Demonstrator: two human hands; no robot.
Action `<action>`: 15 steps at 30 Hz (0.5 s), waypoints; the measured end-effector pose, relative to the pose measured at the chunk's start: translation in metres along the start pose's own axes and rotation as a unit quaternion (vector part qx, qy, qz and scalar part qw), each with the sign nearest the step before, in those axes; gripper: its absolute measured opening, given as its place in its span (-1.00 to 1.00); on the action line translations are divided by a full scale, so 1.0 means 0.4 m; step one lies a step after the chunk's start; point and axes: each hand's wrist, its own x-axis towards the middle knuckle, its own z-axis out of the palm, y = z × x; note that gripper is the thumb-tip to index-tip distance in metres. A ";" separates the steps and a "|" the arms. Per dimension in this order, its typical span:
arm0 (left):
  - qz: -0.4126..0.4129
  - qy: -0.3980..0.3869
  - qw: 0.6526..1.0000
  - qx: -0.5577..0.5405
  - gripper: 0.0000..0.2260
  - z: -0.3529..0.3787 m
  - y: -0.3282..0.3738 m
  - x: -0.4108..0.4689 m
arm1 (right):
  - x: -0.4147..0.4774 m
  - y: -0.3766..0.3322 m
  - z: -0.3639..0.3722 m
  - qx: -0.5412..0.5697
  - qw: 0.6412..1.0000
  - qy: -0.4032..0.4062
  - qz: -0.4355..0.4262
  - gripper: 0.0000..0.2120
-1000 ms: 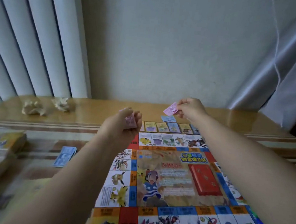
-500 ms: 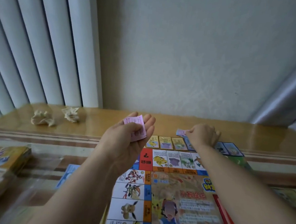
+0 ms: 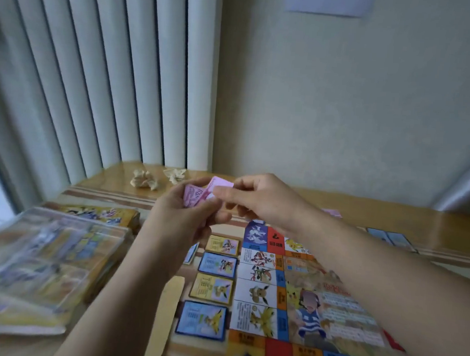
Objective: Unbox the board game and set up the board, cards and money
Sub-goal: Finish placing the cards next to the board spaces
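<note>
I see my left hand (image 3: 186, 216) and right hand (image 3: 265, 201) meeting above the far left corner of the board (image 3: 303, 294), both gripping a small wad of pink money (image 3: 199, 193); the left fingers (image 3: 212, 207) curl round its lower part and the right fingers (image 3: 224, 191) pinch its top edge. The notes are thin, pale pink, with darker print. The board lies flat on the glossy wooden surface (image 3: 392, 216), its edge squares showing cartoon creatures. Four cards (image 3: 215, 285), yellow and blue by turns, lie in a column just beside its left edge. The box (image 3: 41, 261) sits blurred at the left, and two crumpled paper balls (image 3: 144, 179) rest near the vertical blinds (image 3: 110, 72). A pale wall (image 3: 345, 102) rises behind.
</note>
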 end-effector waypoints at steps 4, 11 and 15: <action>0.022 0.011 0.996 0.087 -0.78 -0.062 0.036 -0.012 | 0.017 -0.030 0.077 0.082 0.996 0.017 -0.015 -0.92; 0.066 0.118 0.990 0.035 -0.74 -0.181 0.081 0.018 | 0.095 0.041 0.118 -0.105 0.989 0.047 0.090 -0.86; 0.064 0.125 0.988 -0.057 -0.78 -0.213 0.100 0.020 | 0.135 0.123 0.213 -0.218 0.970 -0.014 0.106 -0.82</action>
